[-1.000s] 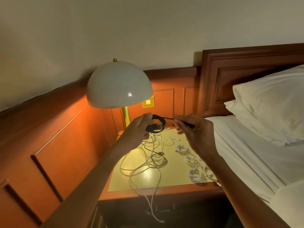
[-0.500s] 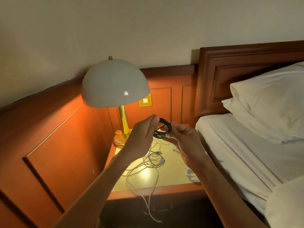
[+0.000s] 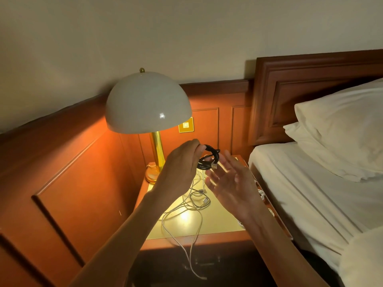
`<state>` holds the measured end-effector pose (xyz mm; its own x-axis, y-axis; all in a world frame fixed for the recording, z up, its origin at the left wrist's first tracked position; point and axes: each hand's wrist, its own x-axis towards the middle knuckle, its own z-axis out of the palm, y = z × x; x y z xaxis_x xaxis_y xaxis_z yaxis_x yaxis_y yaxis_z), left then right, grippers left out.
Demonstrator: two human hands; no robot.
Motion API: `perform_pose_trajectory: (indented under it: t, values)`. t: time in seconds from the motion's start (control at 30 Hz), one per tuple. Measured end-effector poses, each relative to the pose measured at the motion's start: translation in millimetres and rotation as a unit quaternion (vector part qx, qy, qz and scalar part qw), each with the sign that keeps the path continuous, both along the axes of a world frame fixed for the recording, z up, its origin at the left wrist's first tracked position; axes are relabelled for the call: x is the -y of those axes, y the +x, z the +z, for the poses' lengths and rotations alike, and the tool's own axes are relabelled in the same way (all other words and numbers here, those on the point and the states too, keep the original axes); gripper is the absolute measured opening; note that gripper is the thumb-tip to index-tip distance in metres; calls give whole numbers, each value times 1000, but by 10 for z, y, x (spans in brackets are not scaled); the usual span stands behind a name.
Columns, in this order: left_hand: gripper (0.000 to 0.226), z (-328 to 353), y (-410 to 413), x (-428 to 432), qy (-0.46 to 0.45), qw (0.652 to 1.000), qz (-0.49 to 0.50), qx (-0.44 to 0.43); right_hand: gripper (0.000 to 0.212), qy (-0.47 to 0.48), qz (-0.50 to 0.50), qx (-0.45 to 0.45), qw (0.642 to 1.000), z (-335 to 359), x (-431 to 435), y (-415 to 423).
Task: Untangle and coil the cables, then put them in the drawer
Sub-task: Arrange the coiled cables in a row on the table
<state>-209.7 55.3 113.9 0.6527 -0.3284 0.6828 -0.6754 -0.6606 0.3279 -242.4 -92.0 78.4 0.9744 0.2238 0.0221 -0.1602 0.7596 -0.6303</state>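
My left hand [image 3: 182, 162] holds a coiled black cable [image 3: 209, 157] by its top, above the nightstand [image 3: 217, 222]. Just right of the coil my right hand [image 3: 232, 181] is open, fingers spread, palm turned toward it and not gripping it. Below them a tangle of white cables [image 3: 192, 201] lies on the yellow nightstand top, with two strands [image 3: 192, 257] hanging over the front edge. A few coiled white cables [image 3: 261, 193] peek out behind my right wrist at the nightstand's right side. The drawer front [image 3: 207, 264] under the top is dark and hard to make out.
A lit lamp with a white dome shade [image 3: 148, 102] and brass stem stands at the nightstand's back left. Wood panelling runs along the left and back. The bed with white sheet [image 3: 310, 195] and pillows [image 3: 342, 129] adjoins on the right.
My right hand let go of the black cable's end and opened beside the coil. The left hand kept hold of the coil. The view shifted slightly.
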Motion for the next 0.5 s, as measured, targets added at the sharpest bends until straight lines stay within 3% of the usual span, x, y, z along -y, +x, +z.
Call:
perform_pose_trajectory:
  t: [0.13, 0.23, 0.37, 0.5]
  values:
    - [37, -12, 18, -10, 16, 1000, 4, 17, 40, -44, -55, 1, 998, 51, -67, -6]
    - [33, -12, 43, -13, 30, 999, 8, 14, 46, -15, -43, -5, 999, 46, -83, 26]
    - [27, -40, 65, -20, 50, 998, 19, 13, 79, 36, 27, -16, 999, 72, -65, 63]
    - [17, -103, 96, -43, 75, 997, 14, 16, 70, -105, -34, -69, 991, 175, -78, 95]
